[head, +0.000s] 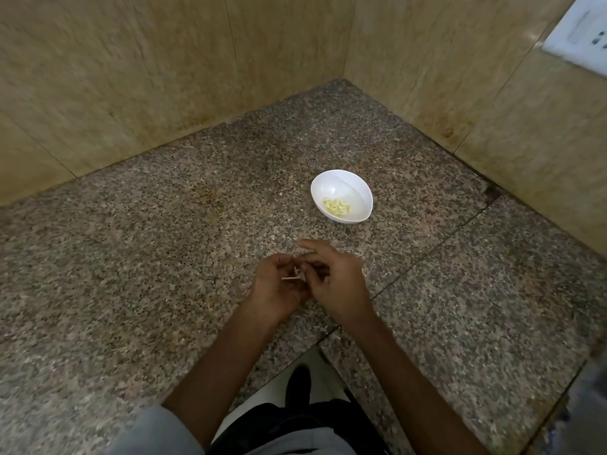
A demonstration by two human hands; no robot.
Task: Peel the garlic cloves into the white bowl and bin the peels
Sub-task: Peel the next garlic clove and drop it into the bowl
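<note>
Nearest, a grey sleeve [154, 431] and two bare forearms reach out over the speckled granite counter [164, 257]; the hands meet above it. The left hand [277, 285] has its fingers curled round a small pale piece, by my reading a garlic clove [297, 270]; a thin peel strip [290, 278] pokes out leftward, its long axis running roughly side to side. The right hand [338, 284] lies against the left; its index finger [315, 246] points straight ahead and the others bend toward the clove, but blur hides whether they pinch it. Beyond, ahead and slightly right of the hands, so nearer the right one, stands the white bowl [358, 192], holding several peeled cloves [336, 206]; a drop goes forward and right. No bin shows. Farthest, beige wall tiles [131, 77] and a white socket [578, 27]; no writing is legible.
</note>
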